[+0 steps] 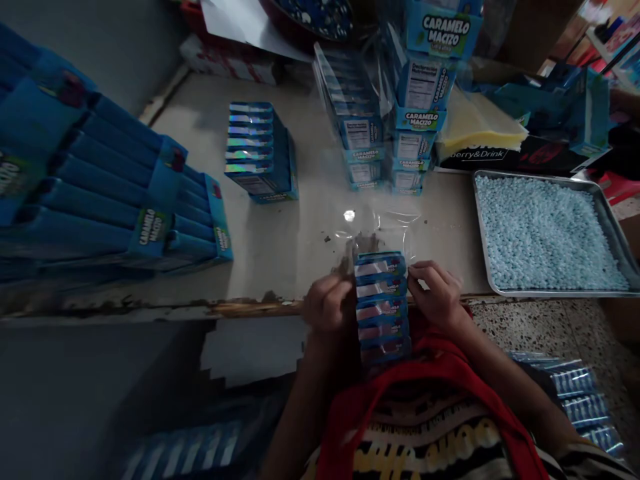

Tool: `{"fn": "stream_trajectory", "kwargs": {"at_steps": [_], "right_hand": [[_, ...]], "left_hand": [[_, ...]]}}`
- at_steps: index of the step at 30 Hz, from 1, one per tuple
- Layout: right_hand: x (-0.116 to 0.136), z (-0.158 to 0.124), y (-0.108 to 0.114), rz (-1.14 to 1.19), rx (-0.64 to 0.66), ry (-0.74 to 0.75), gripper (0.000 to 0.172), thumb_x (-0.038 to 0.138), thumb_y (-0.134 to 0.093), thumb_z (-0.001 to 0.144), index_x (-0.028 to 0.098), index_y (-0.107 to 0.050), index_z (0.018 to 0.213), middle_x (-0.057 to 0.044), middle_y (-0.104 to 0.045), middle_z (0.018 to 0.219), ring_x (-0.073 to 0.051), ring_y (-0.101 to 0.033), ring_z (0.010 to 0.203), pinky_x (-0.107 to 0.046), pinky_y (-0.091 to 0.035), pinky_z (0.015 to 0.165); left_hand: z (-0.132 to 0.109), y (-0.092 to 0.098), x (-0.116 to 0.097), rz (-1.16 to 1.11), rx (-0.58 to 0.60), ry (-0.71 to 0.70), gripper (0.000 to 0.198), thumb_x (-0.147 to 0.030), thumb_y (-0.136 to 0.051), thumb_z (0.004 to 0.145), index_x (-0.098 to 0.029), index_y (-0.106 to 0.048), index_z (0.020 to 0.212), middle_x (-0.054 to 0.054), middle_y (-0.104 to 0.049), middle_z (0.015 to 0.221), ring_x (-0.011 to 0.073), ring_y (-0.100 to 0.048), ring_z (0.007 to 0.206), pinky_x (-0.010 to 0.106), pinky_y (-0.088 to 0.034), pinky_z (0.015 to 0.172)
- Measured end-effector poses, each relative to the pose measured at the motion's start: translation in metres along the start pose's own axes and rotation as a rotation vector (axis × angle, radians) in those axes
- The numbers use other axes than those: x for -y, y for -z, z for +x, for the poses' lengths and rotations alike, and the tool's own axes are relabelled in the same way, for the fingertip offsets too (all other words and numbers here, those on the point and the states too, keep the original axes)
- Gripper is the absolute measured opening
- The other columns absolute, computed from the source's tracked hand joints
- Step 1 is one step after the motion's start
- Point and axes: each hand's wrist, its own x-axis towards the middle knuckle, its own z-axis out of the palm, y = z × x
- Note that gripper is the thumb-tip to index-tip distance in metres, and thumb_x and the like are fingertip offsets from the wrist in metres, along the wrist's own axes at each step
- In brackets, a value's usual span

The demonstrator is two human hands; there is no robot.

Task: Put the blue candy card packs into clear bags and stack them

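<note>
Left fingers [336,298], right fingers [429,275] — flanking bagged blue packs [383,311].

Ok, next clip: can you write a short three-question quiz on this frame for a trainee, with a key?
1. True or false: the row of blue packs lies between the person's left hand and right hand.
2. Where is the metal tray of pale-blue pellets? (a) left of the left hand (b) between the hands (c) right of the right hand
3. Fill the gap: the stacked display boxes at the far side of the table read "CARAMELO ____".

Key: 1. True. 2. c. 3. MACIZO.
</note>
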Motion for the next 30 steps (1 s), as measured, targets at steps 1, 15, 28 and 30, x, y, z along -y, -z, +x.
{"fn": "stream_trajectory", "kwargs": {"at_steps": [1,15,28,30], "right_hand": [[-0.002,0.001,-0.002,0.027,0.011,-0.013,0.026,0.023,-0.055,0.106,0.026,-0.071,0.085,-0.004,-0.081,0.092,-0.015,-0.076,0.085,-0.028,-0.057,0.076],[-0.006,0.000,-0.031,0.197,0.084,-0.507,0.001,0.024,-0.058,0.092,0.023,-0.057,0.092,0.000,-0.065,0.083,-0.016,-0.060,0.074,-0.028,-0.044,0.070],[-0.012,-0.031,-0.017,0.210,0.317,-0.274,0.018,0.016,-0.059,0.092,0.022,-0.055,0.076,-0.001,-0.064,0.078,-0.014,-0.058,0.071,-0.025,-0.042,0.068],[-0.014,-0.034,-0.011,0.221,0.381,-0.190,0.019,0.015,-0.060,0.092,0.022,-0.055,0.074,0.000,-0.062,0.076,-0.014,-0.054,0.068,-0.026,-0.038,0.065]], "left_hand": [[-0.003,-0.009,0.004,-0.032,-0.026,0.113,0.008,-0.028,-0.069,0.099,-0.023,-0.064,0.103,0.006,-0.073,0.096,0.0198,-0.074,0.090,0.033,-0.063,0.078],[-0.033,-0.007,0.012,-0.061,0.335,0.292,0.027,-0.040,-0.051,0.106,-0.023,-0.071,0.102,0.009,-0.081,0.106,0.0244,-0.078,0.099,0.035,-0.061,0.082],[-0.020,0.011,0.019,-0.093,0.556,0.256,0.011,-0.030,-0.060,0.099,-0.022,-0.067,0.101,0.003,-0.075,0.081,0.0203,-0.073,0.071,0.028,-0.050,0.063],[-0.021,0.019,0.015,-0.100,0.535,0.152,0.007,-0.023,-0.059,0.099,-0.023,-0.065,0.095,0.002,-0.072,0.074,0.0191,-0.070,0.066,0.028,-0.047,0.061]]}}
